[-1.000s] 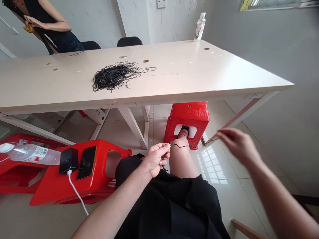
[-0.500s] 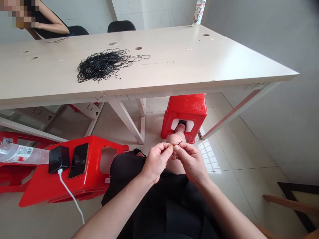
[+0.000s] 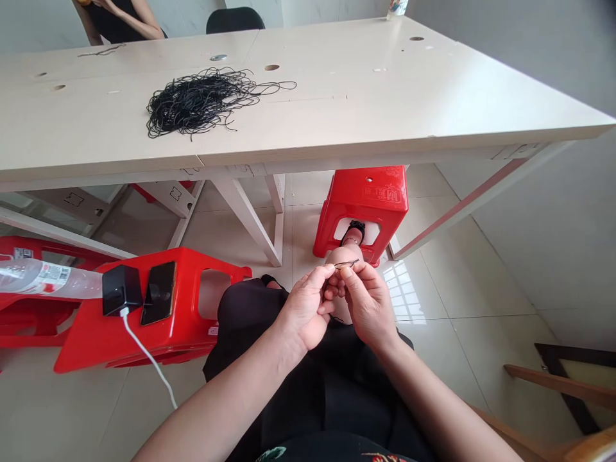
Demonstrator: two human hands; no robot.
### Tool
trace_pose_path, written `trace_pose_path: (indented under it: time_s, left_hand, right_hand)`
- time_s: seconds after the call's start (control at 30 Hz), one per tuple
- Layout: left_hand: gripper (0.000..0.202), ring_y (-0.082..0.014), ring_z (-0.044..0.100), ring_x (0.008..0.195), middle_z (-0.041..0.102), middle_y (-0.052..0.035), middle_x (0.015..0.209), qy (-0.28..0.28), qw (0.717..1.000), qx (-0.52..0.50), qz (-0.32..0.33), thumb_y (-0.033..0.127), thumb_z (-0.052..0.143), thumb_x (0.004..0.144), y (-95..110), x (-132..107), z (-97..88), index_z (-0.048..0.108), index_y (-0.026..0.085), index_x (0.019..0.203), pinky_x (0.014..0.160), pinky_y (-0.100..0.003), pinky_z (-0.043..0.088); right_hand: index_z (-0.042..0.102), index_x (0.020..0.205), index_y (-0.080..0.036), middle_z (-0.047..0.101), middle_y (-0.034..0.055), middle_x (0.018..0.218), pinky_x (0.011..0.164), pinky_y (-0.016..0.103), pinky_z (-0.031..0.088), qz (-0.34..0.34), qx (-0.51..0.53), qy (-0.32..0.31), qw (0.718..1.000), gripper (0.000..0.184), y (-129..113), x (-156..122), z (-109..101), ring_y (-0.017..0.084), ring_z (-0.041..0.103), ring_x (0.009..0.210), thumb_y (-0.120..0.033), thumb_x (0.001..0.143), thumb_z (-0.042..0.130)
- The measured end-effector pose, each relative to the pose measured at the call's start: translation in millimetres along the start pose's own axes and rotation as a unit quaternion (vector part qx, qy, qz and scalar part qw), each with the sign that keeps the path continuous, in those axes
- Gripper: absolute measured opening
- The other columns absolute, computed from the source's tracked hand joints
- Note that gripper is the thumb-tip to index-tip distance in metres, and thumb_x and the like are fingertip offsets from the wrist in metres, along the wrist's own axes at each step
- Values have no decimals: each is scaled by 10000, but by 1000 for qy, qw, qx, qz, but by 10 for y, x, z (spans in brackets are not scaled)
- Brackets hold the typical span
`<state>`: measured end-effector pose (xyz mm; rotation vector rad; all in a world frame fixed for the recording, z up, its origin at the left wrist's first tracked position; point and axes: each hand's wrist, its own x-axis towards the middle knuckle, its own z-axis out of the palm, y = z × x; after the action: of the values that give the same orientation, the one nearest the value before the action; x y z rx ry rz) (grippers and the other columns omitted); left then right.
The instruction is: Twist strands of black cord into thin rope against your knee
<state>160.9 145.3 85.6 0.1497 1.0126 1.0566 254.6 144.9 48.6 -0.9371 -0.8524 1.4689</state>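
My left hand (image 3: 304, 309) and my right hand (image 3: 366, 305) meet above my knee, and their fingertips pinch a short, thin black cord (image 3: 347, 264). The fingers partly hide the cord. Both hands are well apart from a tangled pile of black cord (image 3: 195, 102), which lies on the pale wooden table (image 3: 385, 83). A loose black strand trails to the right from the pile.
A red plastic stool (image 3: 366, 205) stands under the table. A toppled red stool (image 3: 187, 301) to my left carries a phone (image 3: 158, 293) and a black charger (image 3: 121, 290) with a white cable (image 3: 149, 359). A plastic bottle (image 3: 43, 279) lies beside it. A person (image 3: 120, 13) stands beyond the table.
My right hand has come in from the right and joined my left at the cord. The view has tipped downward, so the table sits higher in the picture.
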Motion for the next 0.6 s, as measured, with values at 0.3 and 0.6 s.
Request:
trace_pose_path:
  time_s: [0.3, 0.6]
  left_hand:
    - [177, -3, 364, 459, 429, 37, 611, 5, 997, -71, -34, 204, 579, 753, 16, -27, 45, 506, 124, 614, 320, -107, 225]
    - [191, -8, 395, 479, 464, 21, 643, 20, 995, -94, -1, 205, 546, 830, 20, -62, 84, 523, 116, 663, 325, -107, 244]
  right_hand:
    - [509, 731, -221, 589, -45, 701, 567, 236, 499, 21, 64, 8, 998, 161, 18, -34, -8, 78, 528, 565, -312, 819, 608]
    - [548, 764, -239, 576, -48, 711, 685, 287, 504, 26, 126, -12, 992, 95, 16, -29, 10, 84, 569, 598, -287, 807, 618]
